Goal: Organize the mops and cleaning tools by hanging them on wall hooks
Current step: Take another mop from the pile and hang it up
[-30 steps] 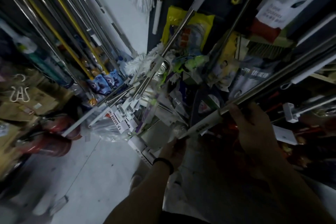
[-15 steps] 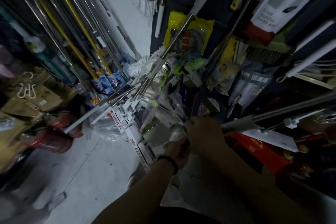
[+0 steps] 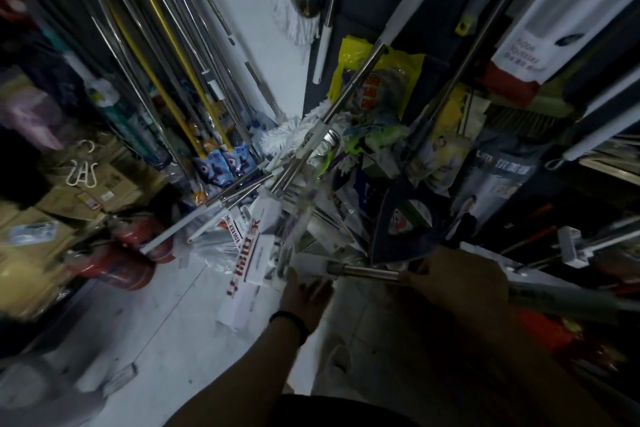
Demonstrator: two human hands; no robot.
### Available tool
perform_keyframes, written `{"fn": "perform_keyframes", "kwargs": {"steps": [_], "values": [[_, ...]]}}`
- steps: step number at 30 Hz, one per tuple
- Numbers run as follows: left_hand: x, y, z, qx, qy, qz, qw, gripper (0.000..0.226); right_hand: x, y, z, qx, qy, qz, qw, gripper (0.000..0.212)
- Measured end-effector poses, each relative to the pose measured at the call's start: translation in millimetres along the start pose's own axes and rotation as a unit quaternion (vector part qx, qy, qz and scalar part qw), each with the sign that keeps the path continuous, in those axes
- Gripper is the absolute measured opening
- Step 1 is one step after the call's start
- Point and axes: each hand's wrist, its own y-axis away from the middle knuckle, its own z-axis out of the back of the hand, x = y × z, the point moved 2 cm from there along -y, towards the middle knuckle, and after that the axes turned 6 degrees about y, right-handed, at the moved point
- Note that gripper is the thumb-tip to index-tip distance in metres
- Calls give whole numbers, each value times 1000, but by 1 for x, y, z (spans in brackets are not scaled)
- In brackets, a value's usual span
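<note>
My right hand (image 3: pixel 460 279) grips a metal mop pole (image 3: pixel 367 271) that lies almost level across the lower middle of the view. My left hand (image 3: pixel 304 291), with a black band on its wrist, holds the same mop lower down, where its white sleeve meets plastic wrapping. A heap of packaged mops (image 3: pixel 252 246) with white and red labels leans on the floor just left of my hands. Several mops with steel and yellow handles (image 3: pixel 166 55) hang along the left wall. A white string mop head (image 3: pixel 298 7) hangs at the top centre.
Two red fire extinguishers (image 3: pixel 117 253) lie on the floor at left, beside cardboard boxes (image 3: pixel 69 198). A dark shelf unit (image 3: pixel 485 97) on the right is packed with brooms, yellow bags and packaged tools. Pale floor tiles (image 3: pixel 166 333) show below the heap.
The pole I hold has swung down from a steep slant to nearly level. My right hand slid along it and now sits further right. My left hand stays at its lower end.
</note>
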Motion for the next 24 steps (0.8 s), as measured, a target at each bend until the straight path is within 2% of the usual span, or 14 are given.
{"fn": "perform_keyframes", "kwargs": {"steps": [4,8,12,14,18,20,22,24], "values": [[-38,5,-25,57,38,-84,994,55,-10,17,5,45,-112,2,993,41],[-48,16,-46,94,14,-95,991,51,-22,18,-6,73,-182,-4,980,46],[-50,23,-59,115,-41,-106,987,52,-28,14,-15,132,-181,7,975,28],[-48,28,-63,130,-63,-114,983,47,-16,7,-11,132,-206,32,969,15],[-36,47,-75,175,-112,-125,970,40,37,-20,0,110,-313,75,940,41],[-32,54,-78,195,-142,-150,959,44,62,-32,9,101,-365,96,921,52],[-30,60,-82,218,-164,-172,947,54,82,-46,18,90,-376,117,915,64],[-30,66,-86,245,-188,-175,935,55,97,-54,31,80,-374,137,914,66]]}}
